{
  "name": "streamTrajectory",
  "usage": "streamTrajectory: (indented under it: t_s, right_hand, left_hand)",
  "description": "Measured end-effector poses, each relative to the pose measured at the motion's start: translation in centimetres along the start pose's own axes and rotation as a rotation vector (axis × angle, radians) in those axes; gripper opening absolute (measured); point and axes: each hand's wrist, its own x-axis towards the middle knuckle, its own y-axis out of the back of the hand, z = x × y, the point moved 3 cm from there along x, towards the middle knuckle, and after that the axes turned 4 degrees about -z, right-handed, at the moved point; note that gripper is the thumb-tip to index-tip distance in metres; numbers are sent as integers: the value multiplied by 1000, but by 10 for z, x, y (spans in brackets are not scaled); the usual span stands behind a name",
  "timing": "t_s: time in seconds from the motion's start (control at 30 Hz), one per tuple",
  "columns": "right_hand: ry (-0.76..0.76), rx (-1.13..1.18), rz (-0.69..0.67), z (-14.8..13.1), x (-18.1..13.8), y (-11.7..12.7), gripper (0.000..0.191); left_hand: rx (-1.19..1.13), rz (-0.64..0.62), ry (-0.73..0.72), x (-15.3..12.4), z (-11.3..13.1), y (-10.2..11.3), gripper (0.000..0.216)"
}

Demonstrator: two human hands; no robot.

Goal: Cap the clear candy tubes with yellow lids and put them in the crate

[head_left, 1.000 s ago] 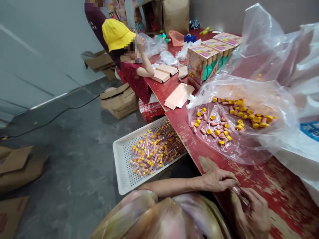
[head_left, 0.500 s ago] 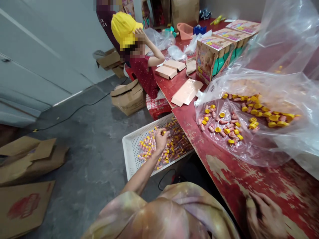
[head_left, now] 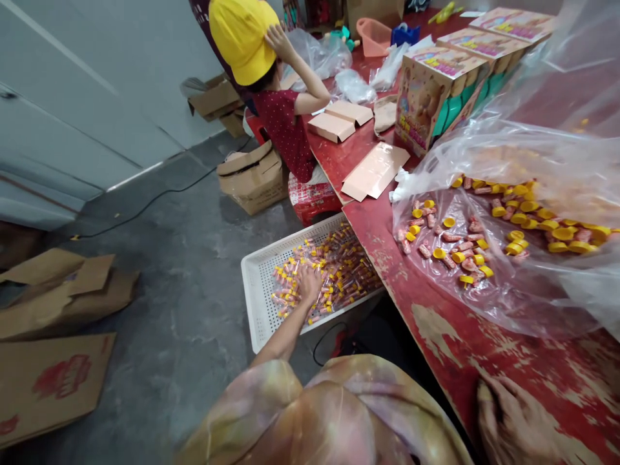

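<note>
Below the table's left edge, my left hand point(head_left: 309, 283) reaches down onto a pile of small pink tubes with yellow caps point(head_left: 346, 265). Its fingers are spread against the pile, and their tips are partly lost among the tubes. The pile lies in a white perforated plastic tray point(head_left: 259, 316). My right hand point(head_left: 516, 416) rests on the worn red table point(head_left: 436, 329) at the lower right, fingers loosely apart and nothing visible in them. Beyond it, a clear plastic bag point(head_left: 523, 303) lies open on the tabletop, with loose pink pieces and yellow caps point(head_left: 469, 252) in it.
Printed display boxes point(head_left: 421, 110) stand behind the bag. Flat cardboard pieces point(head_left: 375, 169) lie at the table's edge. A person in a yellow cap point(head_left: 245, 39) sits beyond the tray. Cardboard boxes point(head_left: 53, 381) and a black cable point(head_left: 155, 197) are on the floor.
My left hand has lowered from above the tray onto the tubes, and its curled fingers have spread. My right hand stays on the table. The view has shifted slightly.
</note>
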Motion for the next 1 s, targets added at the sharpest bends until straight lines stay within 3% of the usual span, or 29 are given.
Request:
streamTrajectory:
  t_s: [0.2, 0.4, 0.57, 0.73, 1.0]
  right_hand:
    - [-17, -39, -1, 3, -4, -4, 15]
    - [-52, -58, -8, 4, -6, -7, 18]
    - [24, -59, 1, 7, -8, -8, 16]
    - [-19, -81, -33, 4, -3, -5, 12]
    - [-45, -82, -25, 2, -3, -5, 14]
  left_hand:
    - [185, -206, -507, -39, 48, -42, 49]
    - [311, -339, -673, -34, 38, -59, 32]
    - [369, -312, -667, -11, 15, -45, 37]
    - [400, -302, -617, 9, 1, -33, 46]
    - [427, -351, -363, 36, -29, -32, 65]
